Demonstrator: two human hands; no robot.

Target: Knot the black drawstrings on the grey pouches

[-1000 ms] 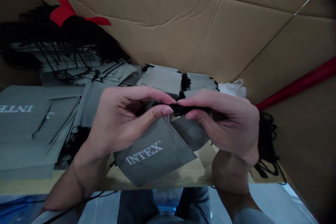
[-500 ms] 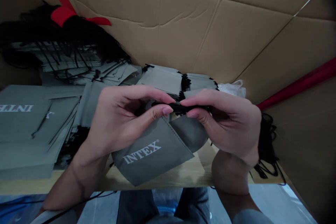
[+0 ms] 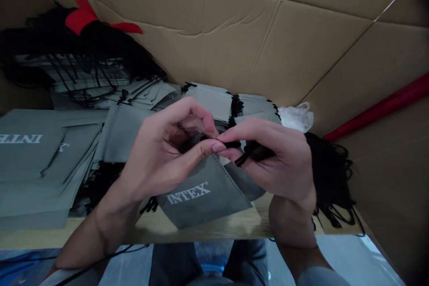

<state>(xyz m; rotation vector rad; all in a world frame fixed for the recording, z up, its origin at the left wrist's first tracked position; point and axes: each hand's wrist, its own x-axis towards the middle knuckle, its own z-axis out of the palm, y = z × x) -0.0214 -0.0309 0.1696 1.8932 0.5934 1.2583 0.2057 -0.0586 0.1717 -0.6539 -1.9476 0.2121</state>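
A black cord [image 3: 253, 151] is pinched by the left hand [image 3: 161, 154] and the right hand [image 3: 275, 156] (fingertips almost meeting). A grey INTEX pouch [image 3: 201, 199] is held just below them by the cord.

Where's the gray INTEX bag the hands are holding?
In the head view, the gray INTEX bag sits in the middle, just below the left hand and right hand, above the wooden table.
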